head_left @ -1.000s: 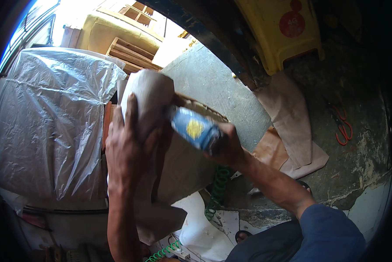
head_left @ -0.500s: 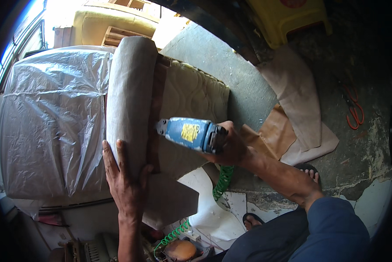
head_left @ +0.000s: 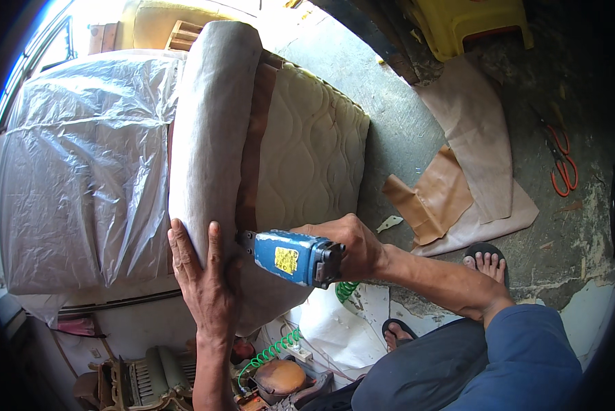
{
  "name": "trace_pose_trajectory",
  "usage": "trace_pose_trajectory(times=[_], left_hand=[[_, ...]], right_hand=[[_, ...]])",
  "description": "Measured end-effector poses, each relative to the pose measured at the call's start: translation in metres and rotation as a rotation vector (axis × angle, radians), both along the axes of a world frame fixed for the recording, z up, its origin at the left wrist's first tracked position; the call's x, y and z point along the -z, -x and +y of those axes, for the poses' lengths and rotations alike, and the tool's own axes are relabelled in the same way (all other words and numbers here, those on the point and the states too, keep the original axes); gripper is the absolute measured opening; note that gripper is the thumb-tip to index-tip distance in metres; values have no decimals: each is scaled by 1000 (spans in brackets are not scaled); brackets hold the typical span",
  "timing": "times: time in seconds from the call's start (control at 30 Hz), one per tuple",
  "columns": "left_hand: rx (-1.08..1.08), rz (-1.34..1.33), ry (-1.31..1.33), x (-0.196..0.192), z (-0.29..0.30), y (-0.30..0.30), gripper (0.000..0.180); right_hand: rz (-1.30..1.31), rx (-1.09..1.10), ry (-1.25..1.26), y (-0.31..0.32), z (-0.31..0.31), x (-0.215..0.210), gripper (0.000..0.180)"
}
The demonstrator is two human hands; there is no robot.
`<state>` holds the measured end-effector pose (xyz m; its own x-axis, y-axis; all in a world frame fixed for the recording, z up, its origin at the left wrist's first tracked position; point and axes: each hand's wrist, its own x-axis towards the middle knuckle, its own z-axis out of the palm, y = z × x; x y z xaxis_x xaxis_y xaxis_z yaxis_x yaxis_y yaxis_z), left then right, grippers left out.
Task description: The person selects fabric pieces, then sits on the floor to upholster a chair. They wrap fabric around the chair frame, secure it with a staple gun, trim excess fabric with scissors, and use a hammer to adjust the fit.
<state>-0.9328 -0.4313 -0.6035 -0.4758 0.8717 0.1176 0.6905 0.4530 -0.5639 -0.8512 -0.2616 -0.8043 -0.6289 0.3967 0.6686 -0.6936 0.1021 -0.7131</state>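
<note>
My right hand (head_left: 359, 250) is closed around the handle of a blue air staple gun (head_left: 287, 257) with a yellow label. Its nose meets the edge of a padded roll covered in greyish-beige material (head_left: 215, 116), right beside my left hand (head_left: 208, 298). The left hand lies on the near end of this roll with fingers stretched out and apart; its thumb is partly hidden. A dark brown strip (head_left: 256, 144) runs along the roll, next to a cream quilted surface (head_left: 314, 144). A loose flap of the covering (head_left: 273, 301) hangs below the gun.
Clear plastic (head_left: 81, 185) wraps the piece at left. A coiled green air hose (head_left: 269, 349) runs below, by a round orange-topped object (head_left: 280, 378). Leather-like scraps (head_left: 437, 198), orange-handled scissors (head_left: 562, 164) and my sandaled foot (head_left: 485, 264) are on the floor. A yellow stool (head_left: 478, 24) stands far right.
The staple gun has come nearer to me along the roll, close to my left hand, and its nose meets the roll's edge. My left hand stays on the roll. The view has shifted slightly.
</note>
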Motion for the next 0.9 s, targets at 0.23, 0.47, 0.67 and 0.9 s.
trace_pose_trajectory(times=[0.23,0.47,0.67,0.9], left_hand=[[12,105,37,8,-9,1,76],[24,-87,11,-7,-12,8,98],[25,-157,57,-18,-14,8,104],[45,-157,43,-19,-18,12,103]], right_hand=[[81,36,-43,-3,-8,-6,47],[64,-4,-112,-2,-13,-10,45],[89,-40,-106,-1,-22,-8,48],[26,0,-140,5,-36,-4,43]])
